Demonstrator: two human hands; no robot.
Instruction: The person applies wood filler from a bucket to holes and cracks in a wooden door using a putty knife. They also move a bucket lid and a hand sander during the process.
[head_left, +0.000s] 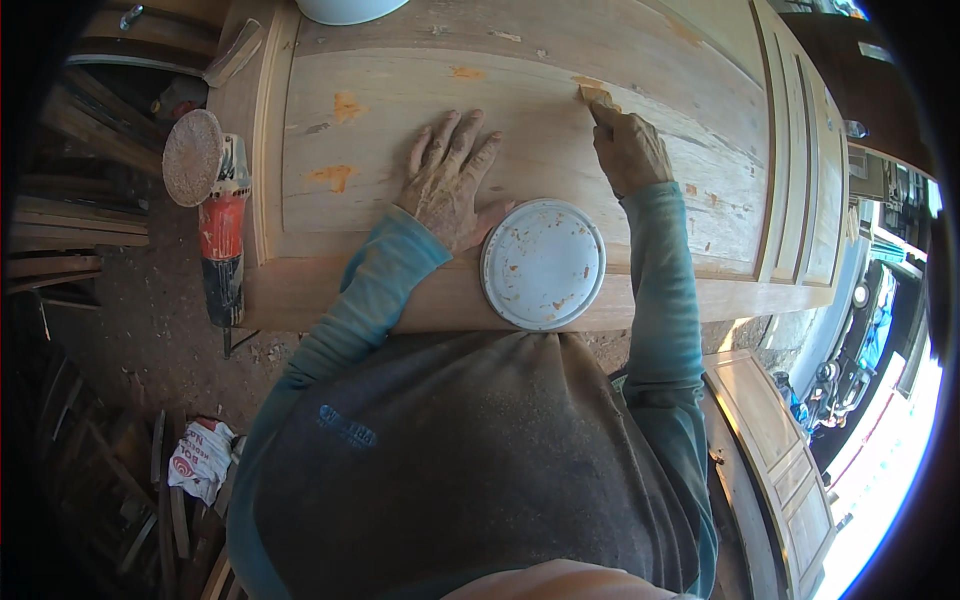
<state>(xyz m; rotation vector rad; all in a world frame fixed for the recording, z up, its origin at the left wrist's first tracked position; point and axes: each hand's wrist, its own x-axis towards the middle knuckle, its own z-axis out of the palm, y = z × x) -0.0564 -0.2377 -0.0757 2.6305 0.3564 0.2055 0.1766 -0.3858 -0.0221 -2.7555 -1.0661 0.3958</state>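
Filler pass on a wooden door, spreader at a far-side patch

Setup: wooden door (290,297) lying flat, its near edge at the worker's waist. White round lid (543,265), smeared with orange, sits on the near rail, reaching the near edge about midway along. Red-bodied power tool (221,225) with a round disc stands off the left edge; its support cannot be made out.

Hands: right hand (632,148) has its fingers closed on a small spreader (590,93), index finger stretched along it. The spreader meets the recessed panel well in from the near edge, right of the middle, at an orange smear. Left hand (455,178) lies palm down left of the lid, fingers slightly apart, gripping nothing; whether its thumb touches the lid cannot be told.

Step (judged): orange filler being pressed into a flaw and levelled. Three orange patches (347,107) lie farther left on the panel; small marks and orange spots (711,200) dot the side toward the right edge.

Next move calls for (judged): a low, even stroke along the grain, the left hand steadying, then fresh filler from the lid if the blade runs dry. Risk: too steep a blade could gouge out the fill.
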